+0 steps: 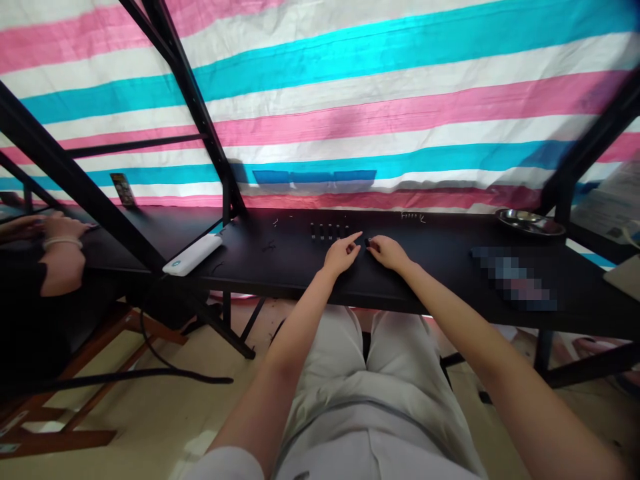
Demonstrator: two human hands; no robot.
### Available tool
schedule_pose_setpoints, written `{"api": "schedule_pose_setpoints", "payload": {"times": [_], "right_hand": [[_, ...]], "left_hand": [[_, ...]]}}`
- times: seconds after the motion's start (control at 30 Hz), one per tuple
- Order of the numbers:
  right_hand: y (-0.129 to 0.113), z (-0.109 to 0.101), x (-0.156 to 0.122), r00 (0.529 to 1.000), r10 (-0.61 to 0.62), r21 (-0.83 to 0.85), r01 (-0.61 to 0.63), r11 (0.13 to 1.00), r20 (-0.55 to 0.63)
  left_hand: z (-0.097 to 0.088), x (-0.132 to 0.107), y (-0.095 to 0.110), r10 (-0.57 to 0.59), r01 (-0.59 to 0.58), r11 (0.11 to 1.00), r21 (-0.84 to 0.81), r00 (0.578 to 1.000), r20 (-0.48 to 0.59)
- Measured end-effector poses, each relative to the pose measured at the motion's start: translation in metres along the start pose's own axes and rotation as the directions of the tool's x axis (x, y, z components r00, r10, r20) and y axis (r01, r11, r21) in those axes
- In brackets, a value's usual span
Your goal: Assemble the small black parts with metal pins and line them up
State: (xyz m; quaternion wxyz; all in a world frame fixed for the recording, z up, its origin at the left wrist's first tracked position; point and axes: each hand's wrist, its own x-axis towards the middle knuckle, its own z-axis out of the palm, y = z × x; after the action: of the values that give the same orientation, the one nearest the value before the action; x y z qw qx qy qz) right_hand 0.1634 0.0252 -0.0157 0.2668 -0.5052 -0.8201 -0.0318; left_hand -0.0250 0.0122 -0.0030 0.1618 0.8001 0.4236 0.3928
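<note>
Five small dark pieces stand or lie side by side as a row of black pieces on the black table; their near ends look pale. Just at the right end of the row is the person's left hand. Its index finger is stretched out, the thumb sits apart below it, and the other fingers are curled in; nothing shows in its grip, and whether it touches the last piece I cannot tell. Further right of the row, the right hand pinches a small black piece between thumb and fingertips, its other fingers folded.

Well to the left of the row lies a white box, and nearer the row on that side are some thin dark scraps. To the right of the row and a little beyond it is a line of tiny pale bits. Well to the right are a metal plate and a blurred-out item. Behind the row hangs a striped sheet. Far left of the row, a co-worker's hand is over the tabletop, with a pale bracelet at the wrist.
</note>
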Motion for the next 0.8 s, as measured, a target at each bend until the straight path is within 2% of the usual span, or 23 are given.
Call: {"api": "schedule_pose_setpoints", "payload": {"times": [0.13,0.37,0.47,0.6,0.8], "right_hand": [[-0.007,-0.004,0.0,0.992,-0.13,-0.086,0.128,0.988,-0.008],[-0.013,-0.01,-0.001,0.978,-0.207,-0.163,0.208,0.964,0.021],[-0.014,-0.009,-0.001,0.984,-0.172,-0.164,0.176,0.971,0.035],[-0.014,-0.009,-0.002,0.997,-0.062,-0.19,0.069,0.979,0.043],[-0.018,-0.012,-0.004,0.997,0.047,-0.241,-0.029,0.97,0.069]], "left_hand": [[-0.001,0.0,0.0,0.069,-0.075,0.991,0.109,0.996,0.061],[0.0,-0.001,0.004,0.068,-0.065,0.995,0.079,0.997,-0.04],[-0.001,0.0,0.004,0.071,-0.066,0.997,0.04,0.988,-0.138],[-0.003,0.002,0.003,0.089,-0.105,0.994,-0.035,0.945,-0.314],[-0.004,0.004,0.002,0.11,-0.156,0.982,-0.101,0.925,-0.365]]}}
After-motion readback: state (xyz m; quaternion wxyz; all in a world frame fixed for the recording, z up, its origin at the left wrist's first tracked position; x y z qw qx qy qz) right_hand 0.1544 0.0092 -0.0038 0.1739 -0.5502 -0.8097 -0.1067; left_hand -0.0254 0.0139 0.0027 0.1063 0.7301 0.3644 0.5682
